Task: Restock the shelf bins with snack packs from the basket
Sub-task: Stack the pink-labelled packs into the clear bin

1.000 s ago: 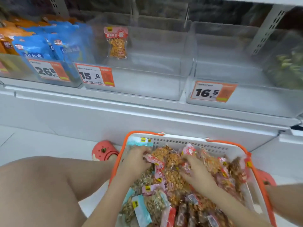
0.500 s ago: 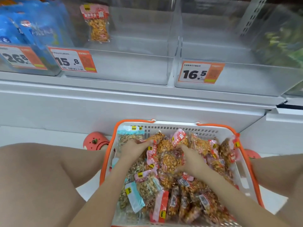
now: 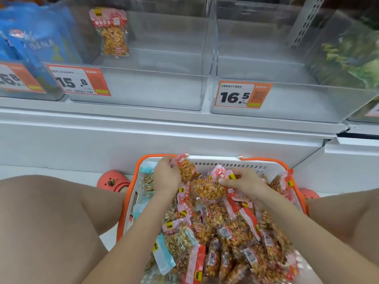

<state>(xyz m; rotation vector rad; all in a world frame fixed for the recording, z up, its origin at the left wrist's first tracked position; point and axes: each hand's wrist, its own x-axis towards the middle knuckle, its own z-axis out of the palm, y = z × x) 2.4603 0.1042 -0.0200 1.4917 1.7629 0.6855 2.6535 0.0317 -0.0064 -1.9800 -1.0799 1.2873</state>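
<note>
A white shop shelf carries clear plastic bins along its front edge, each with an orange price tag. The bin marked 15.8 holds only one snack pack, which leans upright against its back wall, probably as a sample to show which product belongs there; the bin marked 16.5 beside it looks empty. On the floor below the shelf stands an orange and white basket, placed between the person's knees so both hands can reach it easily. It is heaped with snack packs. The left hand grips one orange pack near the far left corner of the basket, fingers curled around it. The right hand pinches another pack near the middle. It seems the person sorts the matching packs out of the mixed heap first, and the lift to the bin is not yet done.
</note>
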